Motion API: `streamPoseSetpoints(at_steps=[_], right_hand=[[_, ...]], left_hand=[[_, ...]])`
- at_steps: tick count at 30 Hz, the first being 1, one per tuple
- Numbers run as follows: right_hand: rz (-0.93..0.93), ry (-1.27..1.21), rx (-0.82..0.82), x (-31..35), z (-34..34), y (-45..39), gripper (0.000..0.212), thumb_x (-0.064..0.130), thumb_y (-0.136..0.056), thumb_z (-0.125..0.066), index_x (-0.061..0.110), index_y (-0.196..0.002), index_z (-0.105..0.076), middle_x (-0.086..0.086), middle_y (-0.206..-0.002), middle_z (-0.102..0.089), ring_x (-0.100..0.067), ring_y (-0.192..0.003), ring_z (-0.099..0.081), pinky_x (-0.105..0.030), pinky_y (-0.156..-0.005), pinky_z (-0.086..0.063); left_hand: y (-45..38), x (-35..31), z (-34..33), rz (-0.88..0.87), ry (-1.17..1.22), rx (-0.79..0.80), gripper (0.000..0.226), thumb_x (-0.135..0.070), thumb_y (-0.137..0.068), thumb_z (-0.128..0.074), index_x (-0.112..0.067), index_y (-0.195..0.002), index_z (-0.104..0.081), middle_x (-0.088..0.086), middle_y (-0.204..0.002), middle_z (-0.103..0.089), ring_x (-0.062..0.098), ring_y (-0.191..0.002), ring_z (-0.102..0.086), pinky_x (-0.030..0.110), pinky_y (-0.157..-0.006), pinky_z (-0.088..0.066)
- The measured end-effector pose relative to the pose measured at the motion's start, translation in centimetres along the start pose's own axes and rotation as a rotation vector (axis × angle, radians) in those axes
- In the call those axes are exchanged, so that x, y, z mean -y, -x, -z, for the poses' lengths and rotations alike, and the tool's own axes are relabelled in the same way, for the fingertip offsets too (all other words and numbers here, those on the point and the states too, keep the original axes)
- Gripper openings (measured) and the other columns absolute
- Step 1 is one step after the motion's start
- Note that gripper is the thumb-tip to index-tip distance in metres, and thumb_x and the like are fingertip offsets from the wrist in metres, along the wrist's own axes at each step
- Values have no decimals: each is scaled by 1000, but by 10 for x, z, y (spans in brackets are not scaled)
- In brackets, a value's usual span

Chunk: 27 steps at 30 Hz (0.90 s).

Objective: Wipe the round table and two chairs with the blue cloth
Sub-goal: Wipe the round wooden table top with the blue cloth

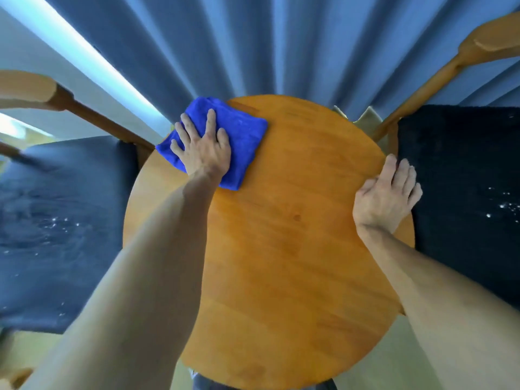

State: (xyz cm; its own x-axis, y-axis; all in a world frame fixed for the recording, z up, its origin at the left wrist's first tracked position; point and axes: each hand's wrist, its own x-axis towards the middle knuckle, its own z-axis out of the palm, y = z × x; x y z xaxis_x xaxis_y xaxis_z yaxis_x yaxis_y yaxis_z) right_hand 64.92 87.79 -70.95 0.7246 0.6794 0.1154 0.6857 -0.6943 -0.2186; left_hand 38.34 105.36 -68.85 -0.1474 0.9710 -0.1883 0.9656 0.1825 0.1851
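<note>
1. Filling the middle of the view, the round table (281, 249) shows bare wood from its near edge up to the two hands; no container stands anywhere on it.
2. On the table's right rim the right hand (387, 197) rests with loosely bent fingers draped over the edge toward the right chair (461, 192), holding nothing.
3. Farther back on the left, the left hand (204, 149) lies flat with fingers spread, pressing down on the blue cloth (242, 142).
4. The folded cloth sits at the table's far-left rim, its long axis running diagonally from near-right to far-left; its left corner overhangs the edge above the left chair (62, 215).
5. Both chairs stand close against the table, one on each side, dark seats flecked with pale specks.
6. Open wood stretches between the cloth and the right hand and across the far rim.
7. Behind the table hangs a pleated blue curtain (281, 46), close to the far edge.
</note>
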Motion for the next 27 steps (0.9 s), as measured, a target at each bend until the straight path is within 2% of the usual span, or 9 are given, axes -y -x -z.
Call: streamPoseSetpoints(at_steps=[5, 8, 15, 20, 27], right_hand=[[225, -1, 151, 47, -4, 37, 53, 29, -102, -28, 9, -151, -32, -19, -160, -21, -33, -150, -15, -52, -120, -18], [226, 12, 192, 76, -7, 56, 57, 33, -102, -27, 7, -153, -25, -19, -162, -16, -32, -151, -11, -51, -121, -16], [201, 25, 188, 89, -8, 71, 54, 28, -104, -27, 4, -152, -27, -19, -161, -18, -32, -151, -13, -51, -119, -19], [352, 0, 209, 121, -12, 122, 54, 30, -103, -32, 9, -152, -29, -16, -162, -18, -30, -151, -14, -49, -119, -18], [315, -16, 163, 123, -10, 148, 50, 28, -103, -31, 10, -150, -35, -17, -160, -24, -31, -149, -21, -50, -116, -25]], left_hand=[[4, 17, 0, -8, 18, -1, 57, -49, -97, -18, -41, -153, -20, 13, -164, -5, 31, -151, -2, 57, -116, -5], [10, 33, 1, -19, 27, -6, 56, -49, -97, -18, -41, -153, -21, 13, -164, -7, 31, -151, -3, 57, -116, -5], [21, 83, 8, -36, 29, -36, 55, -48, -97, -21, -42, -151, -25, 12, -163, -12, 31, -150, -6, 57, -115, -7], [34, 112, 11, -44, 24, -26, 55, -49, -96, -21, -43, -151, -25, 13, -163, -12, 32, -149, -7, 57, -115, -6], [79, 161, 18, -74, 25, -21, 54, -47, -98, -25, -41, -152, -26, 12, -164, -9, 31, -150, -6, 56, -117, -6]])
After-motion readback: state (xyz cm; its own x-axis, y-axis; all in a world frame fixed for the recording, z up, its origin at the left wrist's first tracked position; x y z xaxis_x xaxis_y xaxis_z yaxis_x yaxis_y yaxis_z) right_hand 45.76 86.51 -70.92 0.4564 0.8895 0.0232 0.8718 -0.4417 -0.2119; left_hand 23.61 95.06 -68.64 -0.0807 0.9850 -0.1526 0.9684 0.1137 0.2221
